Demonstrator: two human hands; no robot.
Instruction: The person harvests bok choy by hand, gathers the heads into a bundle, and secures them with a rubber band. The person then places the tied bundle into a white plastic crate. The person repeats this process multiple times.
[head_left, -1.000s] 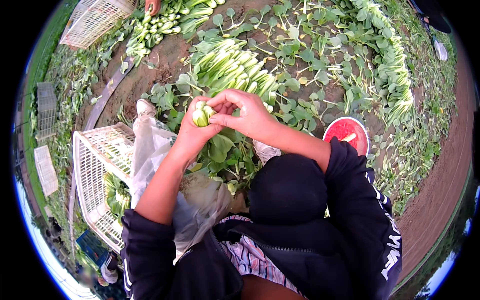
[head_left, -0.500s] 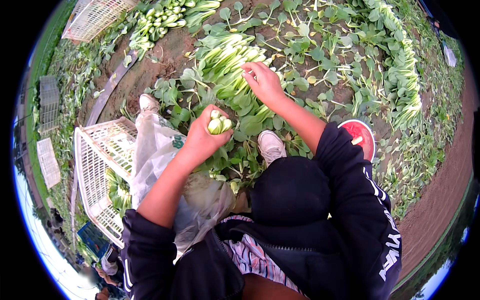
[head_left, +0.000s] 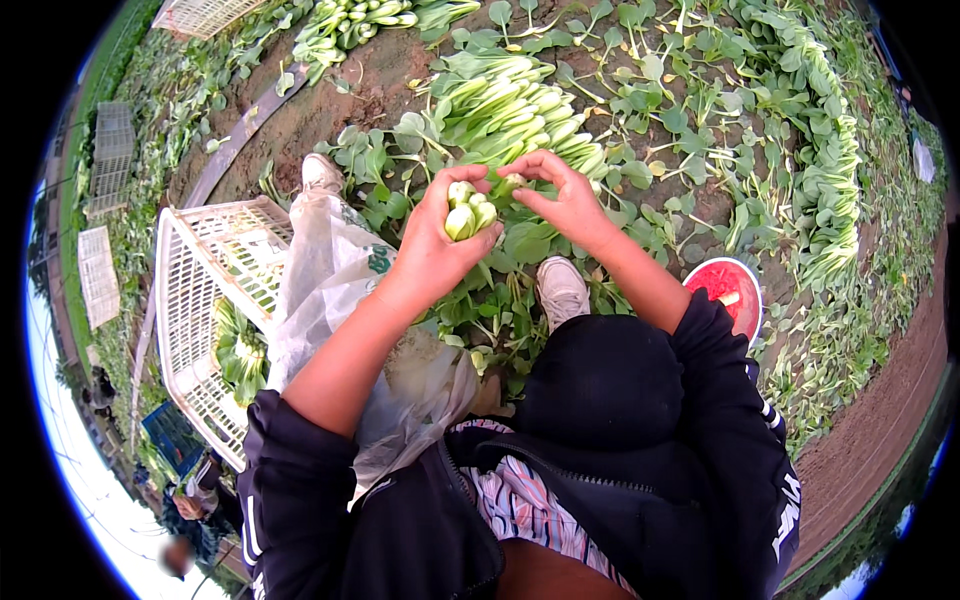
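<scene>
My left hand [head_left: 437, 232] is wrapped round a small bunch of bok choy [head_left: 468, 210], their pale green bases facing up. Close beside it, my right hand [head_left: 565, 200] pinches a single bok choy [head_left: 512, 184] by its base between thumb and fingers; its leaves are mostly hidden. Just beyond both hands, a pile of cut bok choy [head_left: 515, 105] lies on the soil, white stems side by side. Loose leafy plants spread under and around my hands.
A white plastic crate [head_left: 195, 330] with bok choy inside stands at my left, beside a plastic bag [head_left: 330, 250] over my leg. At right sit a red tub [head_left: 752, 305] and a long row of bok choy [head_left: 835, 150]. Another person [head_left: 195, 505] is at lower left.
My right hand has come from above the pile back toward my left hand and now pinches a bok choy. My left hand has kept its bunch and risen slightly.
</scene>
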